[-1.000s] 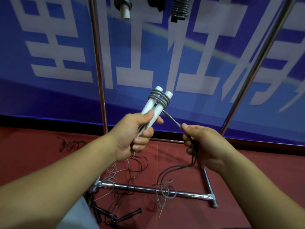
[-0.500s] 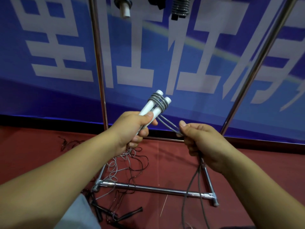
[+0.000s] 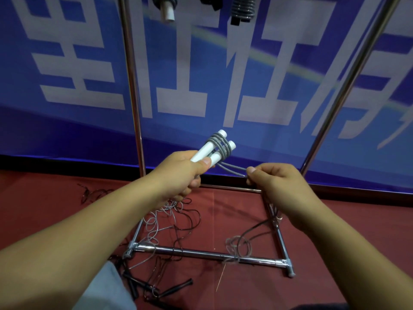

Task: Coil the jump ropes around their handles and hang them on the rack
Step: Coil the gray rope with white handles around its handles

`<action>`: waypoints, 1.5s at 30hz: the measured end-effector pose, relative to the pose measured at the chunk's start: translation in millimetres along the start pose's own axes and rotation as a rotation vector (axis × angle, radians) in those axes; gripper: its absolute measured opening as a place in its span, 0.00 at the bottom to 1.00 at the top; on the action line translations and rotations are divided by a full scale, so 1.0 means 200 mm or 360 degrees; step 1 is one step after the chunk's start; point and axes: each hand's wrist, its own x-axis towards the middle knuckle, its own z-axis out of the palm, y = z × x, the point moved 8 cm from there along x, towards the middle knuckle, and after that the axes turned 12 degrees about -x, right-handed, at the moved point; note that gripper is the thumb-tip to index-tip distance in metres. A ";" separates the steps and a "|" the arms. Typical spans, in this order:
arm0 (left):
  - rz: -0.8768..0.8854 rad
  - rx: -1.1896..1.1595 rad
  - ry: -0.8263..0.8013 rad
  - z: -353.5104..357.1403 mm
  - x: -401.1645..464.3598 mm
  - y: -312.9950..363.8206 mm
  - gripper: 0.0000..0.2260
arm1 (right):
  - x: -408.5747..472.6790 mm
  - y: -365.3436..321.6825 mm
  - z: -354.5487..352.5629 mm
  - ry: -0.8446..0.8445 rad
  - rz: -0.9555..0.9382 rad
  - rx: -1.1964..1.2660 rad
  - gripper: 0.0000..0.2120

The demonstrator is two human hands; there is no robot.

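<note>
The left hand (image 3: pixel 178 173) grips the two white handles (image 3: pixel 209 149) side by side, fingers curled round them and the thumb pressed across the front, so that their free ends tilt up and to the right. Several turns of grey rope (image 3: pixel 220 145) sit wound round both handles near those ends. From the coil two strands run down and right to the right hand (image 3: pixel 279 186), which pinches them between thumb and forefinger, the other fingers curled in behind. Below that hand the slack drops to the red floor (image 3: pixel 55 209) and loops over the chrome rack (image 3: pixel 201 253) at its base bar. More loose ropes (image 3: pixel 169 222), pale and dark, lie tangled by the rack's left foot, with black handles (image 3: pixel 176 287) nearer the person. At the top edge, coiled ropes (image 3: pixel 242 6) hang from the rack, in front of a blue banner (image 3: pixel 268 74)
</note>
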 end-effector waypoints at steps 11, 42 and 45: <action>-0.0085 0.0023 0.0010 0.03 -0.01 0.00 0.10 | -0.03 -0.02 0.04 -0.0125 -0.0141 -0.0212 0.16; -0.0501 0.0670 -0.0529 0.15 -0.14 -0.18 0.09 | -0.06 -0.13 0.11 0.0141 -0.0680 -0.0857 0.10; -0.0503 0.0655 -0.0522 0.14 -0.14 -0.18 0.08 | -0.06 -0.14 0.11 0.0155 -0.0672 -0.0843 0.09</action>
